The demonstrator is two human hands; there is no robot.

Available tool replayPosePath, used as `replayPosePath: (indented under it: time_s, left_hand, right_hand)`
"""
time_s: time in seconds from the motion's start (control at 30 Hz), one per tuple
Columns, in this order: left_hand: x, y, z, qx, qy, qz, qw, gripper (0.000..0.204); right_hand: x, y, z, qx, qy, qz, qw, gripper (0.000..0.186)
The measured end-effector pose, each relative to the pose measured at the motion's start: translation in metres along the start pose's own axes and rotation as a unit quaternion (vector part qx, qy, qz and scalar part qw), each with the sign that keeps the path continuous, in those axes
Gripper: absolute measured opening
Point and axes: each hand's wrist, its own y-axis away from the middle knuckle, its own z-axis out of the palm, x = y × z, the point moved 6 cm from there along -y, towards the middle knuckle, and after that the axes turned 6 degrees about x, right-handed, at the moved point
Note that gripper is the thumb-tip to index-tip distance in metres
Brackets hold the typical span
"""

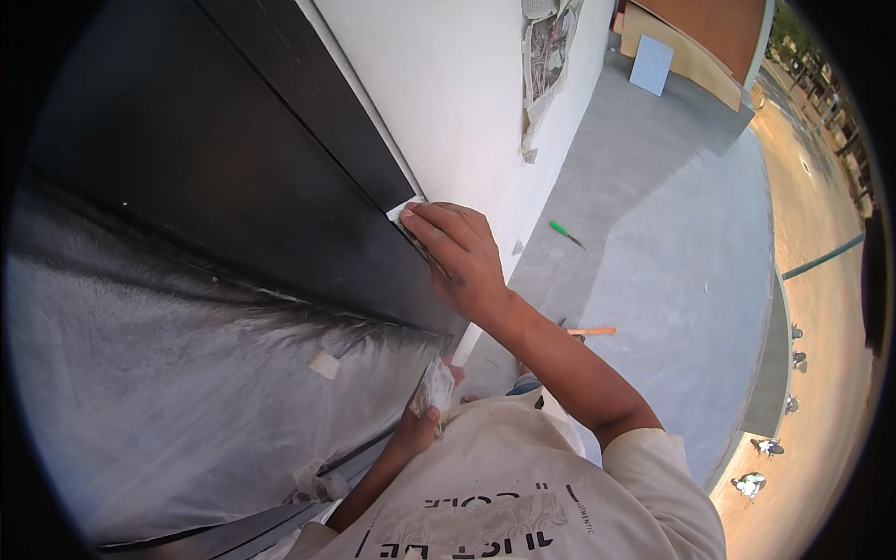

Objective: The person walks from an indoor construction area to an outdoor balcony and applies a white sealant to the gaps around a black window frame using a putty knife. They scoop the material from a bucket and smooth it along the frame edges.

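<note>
My right hand presses a small white folded piece against the edge of a black door frame. Its fingers are bent over the piece, and the kind of material cannot be made out. Low by my shirt, my left hand is closed around a crumpled, see-through plastic-looking bundle; what is inside it is unclear. Beside the frame stands a dark door panel, its lower part covered by a translucent plastic sheet with dark smudges along the upper edge.
A white wall adjoins the frame, with newspaper stuck on it. A green-handled tool and an orange-handled tool lie on the grey floor. Boards lean at the far end. Parked motorbikes stand on sandy ground.
</note>
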Motion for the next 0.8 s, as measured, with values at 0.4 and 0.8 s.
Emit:
replayPosePath:
  time_s: [0.4, 0.8]
  left_hand:
    - [0.020, -0.002, 0.007, 0.003, -0.003, -0.015, 1.000, 0.096]
    - [0.002, 0.002, -0.006, 0.012, -0.029, -0.011, 0.999, 0.089]
  right_hand:
    - [-0.003, -0.006, -0.010, 0.015, -0.062, 0.077, 0.995, 0.047]
    - [-0.013, 0.014, 0.009, 0.044, -0.005, 0.056, 0.997, 0.050]
